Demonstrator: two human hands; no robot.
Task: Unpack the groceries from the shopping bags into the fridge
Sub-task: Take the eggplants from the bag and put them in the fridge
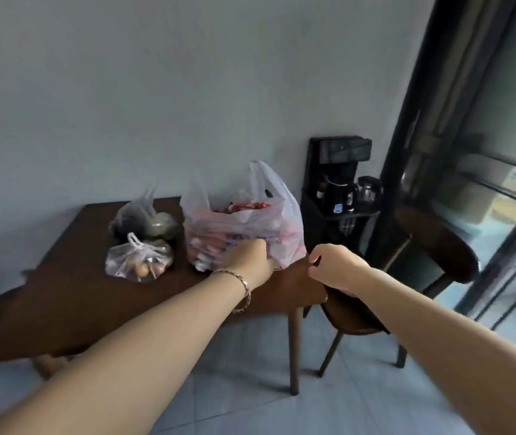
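Reaching at full white shopping bag on wooden table; left hand against bag front, fingers hidden, grip unclear. Right hand curled, empty. Soft, floppy, likely heavy; lift by top handles.

Left hand: fingertips out of sight against big bag. Bag print too blurred to read. Table cut off left.
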